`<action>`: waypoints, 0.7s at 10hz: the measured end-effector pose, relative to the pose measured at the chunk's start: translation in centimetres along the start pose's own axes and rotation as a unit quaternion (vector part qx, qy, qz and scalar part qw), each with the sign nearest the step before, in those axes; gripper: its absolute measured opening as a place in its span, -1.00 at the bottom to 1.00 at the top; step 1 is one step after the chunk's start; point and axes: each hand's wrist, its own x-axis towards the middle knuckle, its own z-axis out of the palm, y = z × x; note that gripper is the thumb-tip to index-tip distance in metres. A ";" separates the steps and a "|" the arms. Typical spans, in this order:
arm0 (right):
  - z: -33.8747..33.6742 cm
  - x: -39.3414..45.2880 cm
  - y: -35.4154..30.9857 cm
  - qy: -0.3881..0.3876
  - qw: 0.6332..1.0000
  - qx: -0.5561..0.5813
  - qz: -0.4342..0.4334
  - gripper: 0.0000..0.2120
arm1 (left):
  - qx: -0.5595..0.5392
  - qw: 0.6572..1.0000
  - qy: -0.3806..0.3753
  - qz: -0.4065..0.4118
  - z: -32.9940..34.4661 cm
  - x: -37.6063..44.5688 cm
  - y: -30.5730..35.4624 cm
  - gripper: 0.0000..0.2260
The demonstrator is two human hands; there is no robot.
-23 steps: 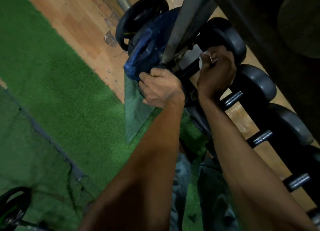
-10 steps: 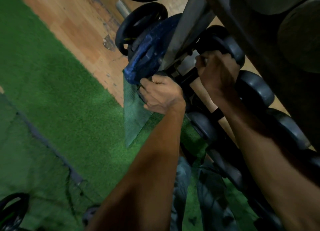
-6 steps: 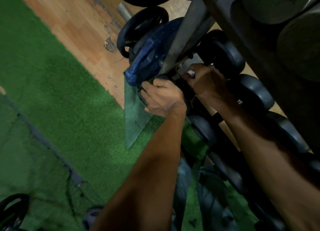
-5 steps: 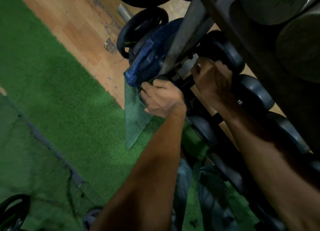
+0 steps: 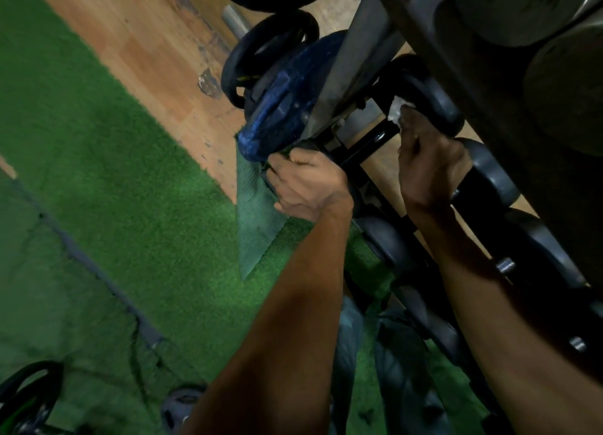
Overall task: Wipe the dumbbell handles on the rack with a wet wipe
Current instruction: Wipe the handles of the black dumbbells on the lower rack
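While working the far end of the handle, best to keep the wet wipe (image 5: 396, 108) pressed flat and turned around the bar, then drawn back along its full length so no side gets skipped.

Right-hand fingers (image 5: 411, 121): curled together, pinching the white wipe against the black dumbbell handle (image 5: 365, 147) just where it meets the round dumbbell head (image 5: 434, 95), upper right of the frame. Right hand (image 5: 430, 167) closed over that spot; how far the wipe wraps underneath, impossible to tell.

Left-hand fingers (image 5: 293, 160): bent and clamped on the near end of the same dumbbell, mid-frame, steadying it. Left hand (image 5: 306, 186) just below a blue weight plate (image 5: 280, 98).

Further out: rack (image 5: 355, 59) slanting above, more dumbbells running toward lower right, green turf (image 5: 130, 206) at left.
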 end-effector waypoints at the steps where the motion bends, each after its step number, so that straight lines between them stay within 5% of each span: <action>1: 1.4 -0.5 0.0 0.080 0.994 0.024 0.065 -0.57 | -0.002 1.000 0.004 0.004 -0.1 0.0 0.1 -0.60; 2: 2.1 -1.0 -1.2 0.145 0.978 0.056 0.140 -0.72 | 0.000 1.000 0.001 0.004 0.0 0.0 0.0 -0.58; 3: 3.4 -1.1 -1.0 0.110 0.953 0.153 0.238 -0.73 | -0.002 1.000 0.002 0.003 0.0 0.0 0.0 -0.59; 4: 4.3 -0.5 -0.1 0.006 0.893 0.346 0.287 -0.94 | -0.001 1.000 0.001 -0.001 0.0 0.0 0.2 -0.59; 5: 4.0 0.8 0.2 -0.064 0.805 0.478 0.346 -0.77 | -0.004 1.000 -0.001 -0.006 0.0 -0.1 0.2 -0.58; 6: 4.3 2.2 0.7 -0.157 0.671 0.584 0.429 -0.71 | 0.003 1.000 -0.011 -0.008 -0.1 0.0 0.2 -0.60; 7: 4.7 2.4 0.1 -0.188 0.591 0.660 0.423 -0.58 | 0.008 1.000 -0.015 -0.007 -0.1 0.0 0.1 -0.66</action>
